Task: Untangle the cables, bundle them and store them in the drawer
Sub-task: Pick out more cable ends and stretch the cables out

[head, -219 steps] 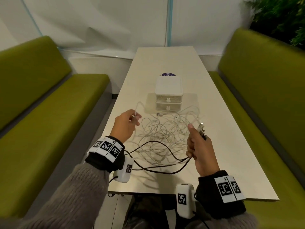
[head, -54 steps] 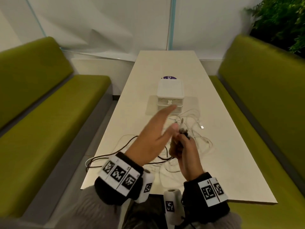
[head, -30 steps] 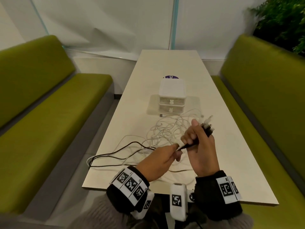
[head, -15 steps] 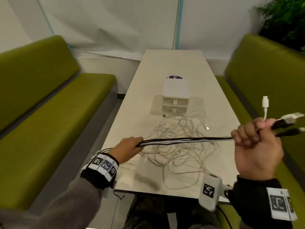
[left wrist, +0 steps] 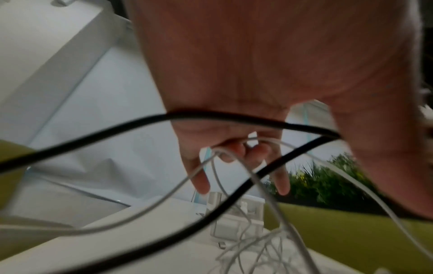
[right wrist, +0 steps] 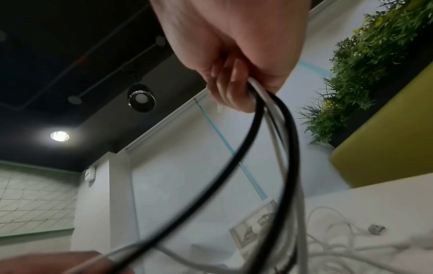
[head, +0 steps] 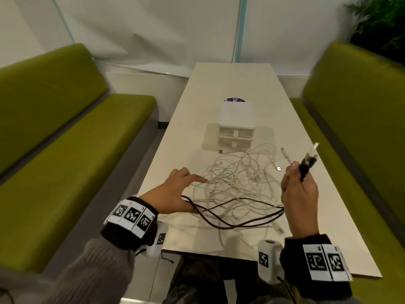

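Observation:
My right hand [head: 294, 175] is raised above the table's right side and grips a bundle of black and white cable ends [head: 308, 161]; the wrist view shows the fingers [right wrist: 230, 92] wrapped round them. The black cables [head: 232, 224] sag leftward to my left hand [head: 186, 189], which hovers low over the table. There one black cable [left wrist: 211, 115] crosses the palm into the thumb's crook, and two curled fingers [left wrist: 234, 148] hook a white cable. A tangle of white cables [head: 236, 178] lies between the hands. Behind it stands the white two-drawer box [head: 236, 128], both drawers closed.
The long pale table [head: 230, 84] runs away from me between two green benches [head: 76, 150]. A purple round sticker [head: 234, 99] lies behind the box. A loose USB plug [head: 278, 168] rests near my right hand. Plants [head: 381, 23] fill the far right corner.
The cables were stretched taut between my hands; my right hand has come back in from the far right, so they hang slack. My left hand has loosened and its fingers spread.

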The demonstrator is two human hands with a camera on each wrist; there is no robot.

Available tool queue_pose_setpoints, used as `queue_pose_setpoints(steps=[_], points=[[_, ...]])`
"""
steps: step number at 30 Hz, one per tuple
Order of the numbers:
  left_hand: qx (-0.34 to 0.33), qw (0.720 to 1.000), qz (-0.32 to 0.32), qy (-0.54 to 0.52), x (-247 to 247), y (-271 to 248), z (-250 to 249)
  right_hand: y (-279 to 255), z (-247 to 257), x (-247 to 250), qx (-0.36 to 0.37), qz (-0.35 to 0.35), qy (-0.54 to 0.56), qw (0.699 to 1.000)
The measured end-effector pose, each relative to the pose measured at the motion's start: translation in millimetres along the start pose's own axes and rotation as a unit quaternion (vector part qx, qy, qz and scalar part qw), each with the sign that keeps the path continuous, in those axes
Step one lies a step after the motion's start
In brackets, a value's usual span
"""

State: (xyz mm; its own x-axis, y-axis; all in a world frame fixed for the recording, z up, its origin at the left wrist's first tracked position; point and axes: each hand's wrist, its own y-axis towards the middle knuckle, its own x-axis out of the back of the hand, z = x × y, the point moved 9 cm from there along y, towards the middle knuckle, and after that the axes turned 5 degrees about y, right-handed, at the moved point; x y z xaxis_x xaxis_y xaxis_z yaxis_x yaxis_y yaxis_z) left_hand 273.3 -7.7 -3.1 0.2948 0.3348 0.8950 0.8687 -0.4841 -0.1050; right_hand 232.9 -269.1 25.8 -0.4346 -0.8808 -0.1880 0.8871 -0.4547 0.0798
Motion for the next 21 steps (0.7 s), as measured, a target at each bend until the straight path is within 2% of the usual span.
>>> queue_pose_setpoints(steps=[3, 5, 8, 11, 13, 15, 18, 21], points=[[0.015, 0.997, 0.048, -0.061, 10.6, -12.3, 2.0, 4.5, -6.3, 5.3, -0.018, -0.01, -0.001, 1.0], [0.017, 0.992, 0.05, -0.114, 22.9, -18.1, 7.2, 6.7, -8.0, 8.7, -0.034, -0.014, 0.013, 0.999], [-0.012, 0.986, -0.011, -0.166, 42.2, -18.1, 6.8, 8.3, -10.7, 7.7, -0.042, -0.012, 0.018, 0.999], [-0.037, 0.988, -0.084, -0.125, 50.0, -11.1, -12.0, 4.9, -4.6, -6.1, 0.029, 0.012, -0.124, 0.992], [-0.081, 0.988, -0.11, -0.073, 46.9, -7.9, -39.0, -3.4, -1.2, -25.5, 0.074, 0.053, -0.222, 0.971], [-0.114, 0.983, -0.124, -0.066, 41.3, -5.5, -62.0, -15.7, 1.9, -46.6, 0.115, 0.089, -0.286, 0.947], [-0.129, 0.978, -0.148, -0.074, 38.0, 0.3, -81.5, -34.5, 6.2, -71.2, 0.154, 0.128, -0.282, 0.938], [-0.123, 0.973, -0.149, -0.123, 38.2, 4.7, -84.1, -37.0, 3.0, -74.6, 0.13, 0.147, -0.208, 0.958]])
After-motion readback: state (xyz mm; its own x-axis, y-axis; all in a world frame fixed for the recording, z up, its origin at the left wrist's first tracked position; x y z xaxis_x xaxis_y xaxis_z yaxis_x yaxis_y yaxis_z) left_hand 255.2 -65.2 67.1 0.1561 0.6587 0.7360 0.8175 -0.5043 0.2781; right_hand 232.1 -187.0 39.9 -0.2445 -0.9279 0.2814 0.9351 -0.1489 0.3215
